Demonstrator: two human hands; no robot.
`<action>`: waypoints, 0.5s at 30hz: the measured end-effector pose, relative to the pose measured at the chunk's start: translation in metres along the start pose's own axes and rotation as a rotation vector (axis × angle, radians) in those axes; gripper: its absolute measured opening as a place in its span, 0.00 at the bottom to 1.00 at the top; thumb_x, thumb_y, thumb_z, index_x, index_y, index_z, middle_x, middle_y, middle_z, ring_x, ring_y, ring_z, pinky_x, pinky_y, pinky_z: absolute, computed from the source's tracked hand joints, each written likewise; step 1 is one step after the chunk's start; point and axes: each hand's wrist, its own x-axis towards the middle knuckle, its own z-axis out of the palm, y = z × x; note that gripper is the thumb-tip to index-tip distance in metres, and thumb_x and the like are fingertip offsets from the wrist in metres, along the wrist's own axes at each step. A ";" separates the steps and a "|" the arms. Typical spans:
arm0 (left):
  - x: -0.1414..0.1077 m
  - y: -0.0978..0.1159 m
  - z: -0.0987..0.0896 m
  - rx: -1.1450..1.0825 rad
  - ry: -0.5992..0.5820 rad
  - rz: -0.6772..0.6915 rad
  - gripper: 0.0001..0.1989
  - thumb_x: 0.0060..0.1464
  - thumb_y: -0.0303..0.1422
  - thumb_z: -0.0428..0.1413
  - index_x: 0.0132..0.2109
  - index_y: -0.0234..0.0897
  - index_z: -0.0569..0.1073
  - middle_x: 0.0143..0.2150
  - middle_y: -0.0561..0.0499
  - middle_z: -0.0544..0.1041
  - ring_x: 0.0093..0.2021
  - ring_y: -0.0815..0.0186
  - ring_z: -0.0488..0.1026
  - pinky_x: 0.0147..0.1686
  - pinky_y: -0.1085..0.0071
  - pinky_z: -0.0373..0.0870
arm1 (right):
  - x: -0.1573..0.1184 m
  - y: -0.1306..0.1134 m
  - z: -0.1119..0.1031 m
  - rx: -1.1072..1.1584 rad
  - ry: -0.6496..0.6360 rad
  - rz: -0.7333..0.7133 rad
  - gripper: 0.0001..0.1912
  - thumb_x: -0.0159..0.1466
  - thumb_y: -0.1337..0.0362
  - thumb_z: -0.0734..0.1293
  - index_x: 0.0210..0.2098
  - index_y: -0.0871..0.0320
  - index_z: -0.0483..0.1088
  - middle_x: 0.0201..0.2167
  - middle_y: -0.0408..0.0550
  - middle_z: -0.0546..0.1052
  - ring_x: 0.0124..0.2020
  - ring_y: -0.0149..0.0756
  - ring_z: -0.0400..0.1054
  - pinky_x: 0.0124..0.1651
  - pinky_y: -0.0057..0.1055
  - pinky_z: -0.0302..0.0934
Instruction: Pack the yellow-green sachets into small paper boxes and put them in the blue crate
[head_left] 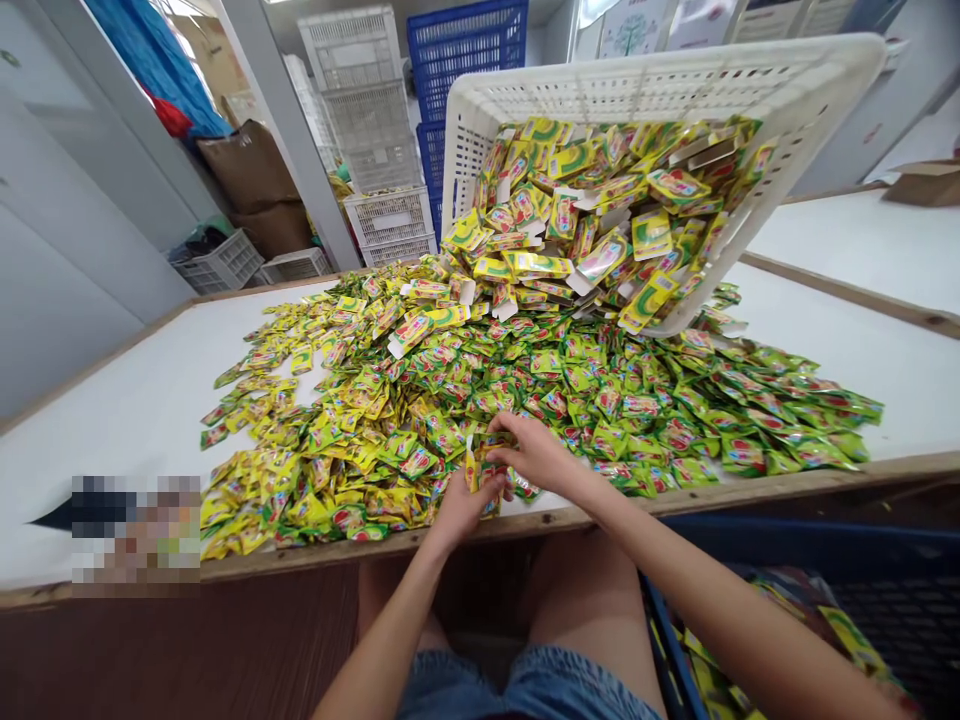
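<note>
At the table's front edge, my left hand (463, 508) is closed round a small yellow carton (471, 470) whose white end flap stands up. My right hand (531, 455) meets it from the right, its fingers bent and pinched at the carton's top; what they pinch is hidden. Around both hands lie heaped small sachets, yellow ones (322, 470) to the left and green ones (675, 430) to the right. Beyond them a white plastic basket (780, 190) lies tipped towards me, with many yellow cartons (600, 255) in it and spilling onto the sachets.
A wooden rim (675, 505) edges the white table (97, 400). Below right stands a blue crate (667, 640) with yellow and green packs inside. White crates (360, 110) and blue crates (465, 50) are stacked behind. A pixelated patch (135, 535) covers the left front corner.
</note>
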 end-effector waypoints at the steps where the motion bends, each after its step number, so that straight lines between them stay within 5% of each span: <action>1: 0.000 -0.001 -0.001 -0.005 0.012 -0.003 0.15 0.48 0.42 0.56 0.32 0.31 0.71 0.25 0.49 0.75 0.26 0.66 0.71 0.30 0.72 0.66 | -0.001 0.000 0.003 -0.021 0.031 -0.009 0.08 0.54 0.72 0.67 0.34 0.58 0.67 0.30 0.44 0.70 0.34 0.35 0.63 0.37 0.31 0.57; 3: 0.000 -0.006 -0.003 -0.004 0.060 -0.006 0.16 0.46 0.43 0.57 0.32 0.31 0.71 0.25 0.49 0.75 0.27 0.66 0.71 0.30 0.72 0.66 | -0.004 -0.002 0.009 -0.081 0.057 -0.079 0.02 0.55 0.70 0.67 0.28 0.58 0.69 0.34 0.48 0.70 0.40 0.39 0.62 0.43 0.36 0.56; 5: 0.001 -0.010 -0.005 0.002 0.110 -0.001 0.17 0.45 0.44 0.59 0.33 0.31 0.71 0.27 0.49 0.75 0.29 0.66 0.71 0.30 0.73 0.66 | -0.008 -0.004 0.015 -0.098 0.058 -0.146 0.06 0.56 0.67 0.67 0.23 0.58 0.70 0.42 0.52 0.69 0.47 0.44 0.58 0.49 0.43 0.54; 7: 0.001 -0.013 -0.007 0.002 0.140 0.005 0.18 0.45 0.44 0.58 0.35 0.31 0.71 0.31 0.48 0.76 0.32 0.65 0.71 0.32 0.73 0.66 | -0.014 -0.004 0.021 -0.011 0.074 -0.145 0.05 0.58 0.65 0.65 0.26 0.58 0.70 0.46 0.52 0.67 0.50 0.44 0.57 0.51 0.45 0.53; 11: -0.002 -0.012 -0.007 -0.065 0.189 0.054 0.24 0.47 0.39 0.59 0.49 0.36 0.63 0.41 0.46 0.75 0.38 0.64 0.72 0.37 0.71 0.67 | -0.027 0.008 0.035 0.442 0.180 0.028 0.10 0.60 0.65 0.63 0.42 0.55 0.62 0.40 0.49 0.69 0.41 0.36 0.65 0.44 0.37 0.61; 15: -0.007 -0.010 -0.002 -0.165 0.232 0.155 0.29 0.49 0.34 0.58 0.54 0.43 0.51 0.44 0.47 0.73 0.41 0.64 0.73 0.42 0.67 0.67 | -0.034 0.022 0.047 0.669 0.406 0.160 0.13 0.57 0.62 0.65 0.40 0.55 0.58 0.35 0.46 0.70 0.36 0.34 0.68 0.40 0.32 0.63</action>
